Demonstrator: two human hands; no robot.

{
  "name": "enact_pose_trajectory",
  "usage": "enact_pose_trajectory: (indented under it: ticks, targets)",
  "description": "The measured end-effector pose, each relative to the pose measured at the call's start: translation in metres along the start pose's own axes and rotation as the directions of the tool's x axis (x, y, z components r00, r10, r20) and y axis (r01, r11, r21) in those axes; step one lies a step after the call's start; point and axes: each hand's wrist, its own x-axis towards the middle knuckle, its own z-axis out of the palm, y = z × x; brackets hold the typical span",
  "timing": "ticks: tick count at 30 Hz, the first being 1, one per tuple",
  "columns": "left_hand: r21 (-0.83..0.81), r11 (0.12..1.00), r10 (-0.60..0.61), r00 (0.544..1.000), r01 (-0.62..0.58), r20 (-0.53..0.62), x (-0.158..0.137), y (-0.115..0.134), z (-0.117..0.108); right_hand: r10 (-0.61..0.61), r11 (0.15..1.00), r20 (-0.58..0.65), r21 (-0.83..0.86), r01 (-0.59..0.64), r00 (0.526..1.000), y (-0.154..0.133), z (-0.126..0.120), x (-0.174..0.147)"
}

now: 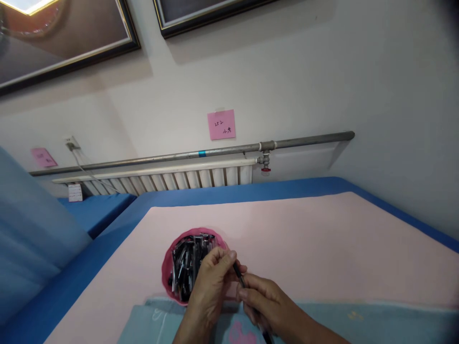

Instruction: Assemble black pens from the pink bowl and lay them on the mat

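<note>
Between my two hands is a black pen (238, 271), tilted, its upper end pinched by my left hand (215, 277). My right hand (267, 301) grips it lower down, where the barrel runs under the fingers and a dark end shows near the bottom edge. Just left of and partly behind my left hand stands a pink scalloped bowl (165, 272). Several black and clear pens or pen parts (186, 263) are heaped in it; my hand hides its right side.
A pink mat (304, 239) covers most of the blue table (251, 187). Nearest me lies a light blue cloth (150, 320). Behind the table are a white radiator (193, 179) and a metal pipe (304, 142) with a red-handled valve (266, 169). A blue curtain (28, 239) hangs at left.
</note>
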Motion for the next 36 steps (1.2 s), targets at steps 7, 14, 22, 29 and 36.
enact_pose_trajectory:
  ticks: [7,14,22,29,36]
  targets:
    - [-0.034,0.999,-0.031,0.999,0.03,-0.021,-0.0029,0.0051,0.0017,0.023,0.999,-0.008,0.024,-0.022,1.0,0.0,-0.0016,0.0015]
    - [-0.012,1.0,-0.027,0.999,0.027,0.032,-0.0007,0.0033,-0.0004,0.028,1.0,0.004,0.002,-0.028,1.0,0.0038,-0.0023,0.0018]
    - [-0.013,0.999,-0.049,0.998,0.05,0.025,-0.0026,0.0019,0.0006,0.018,1.0,0.005,0.019,-0.018,1.0,0.0032,-0.0019,0.0014]
    - [-0.076,0.996,-0.05,0.998,0.053,0.033,-0.002,0.0039,0.0014,0.039,0.998,0.004,0.055,-0.04,0.999,0.0007,-0.0011,0.0015]
    - [-0.07,0.997,-0.016,0.999,0.02,0.05,-0.0037,0.0022,0.0079,0.031,0.997,0.019,0.074,-0.032,0.999,0.0021,-0.0031,-0.0005]
